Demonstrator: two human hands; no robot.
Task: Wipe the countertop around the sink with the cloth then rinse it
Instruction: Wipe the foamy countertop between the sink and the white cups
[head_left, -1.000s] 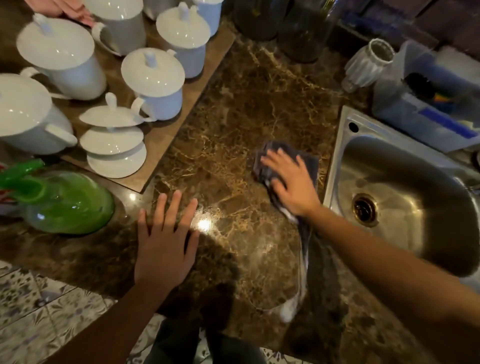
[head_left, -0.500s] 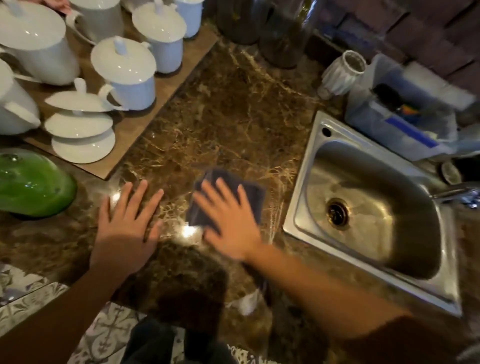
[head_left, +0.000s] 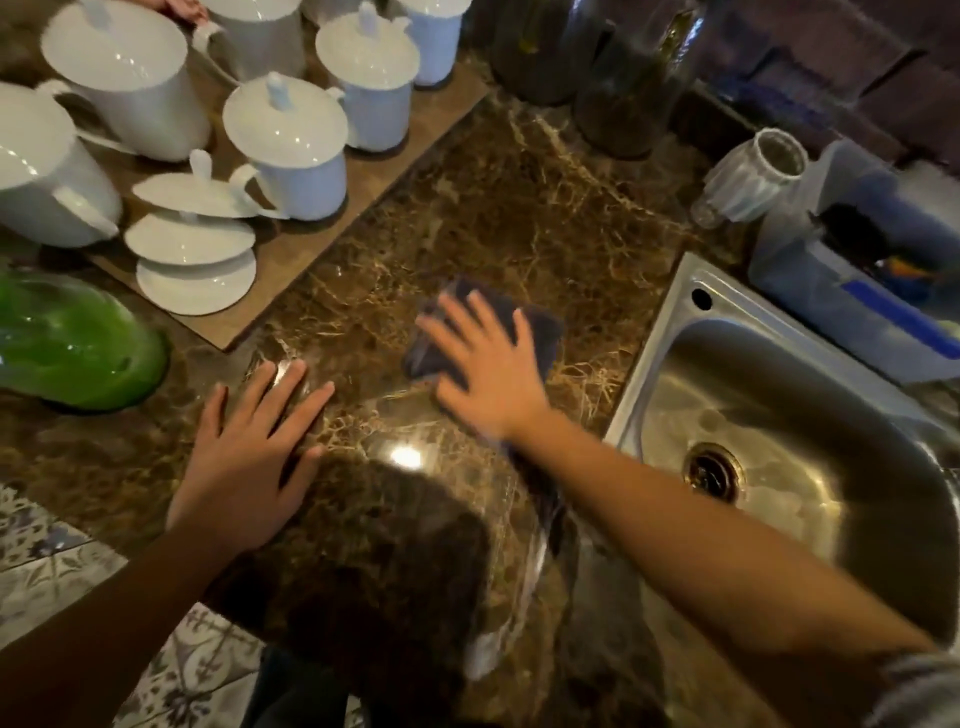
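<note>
Materials I could see
I saw a smooth, polished marble countertop (head_left: 519, 223), a sink (head_left: 667, 332) of brushed shiny metal, a dark matt cloth (head_left: 543, 335), and white glazed ceramic cups (head_left: 291, 140) on a matt wooden board (head_left: 311, 244).

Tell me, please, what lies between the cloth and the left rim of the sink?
Only bare, veined brown countertop lies between the dark cloth, under the flat right hand, and the sink rim, as the head view shows.
</note>
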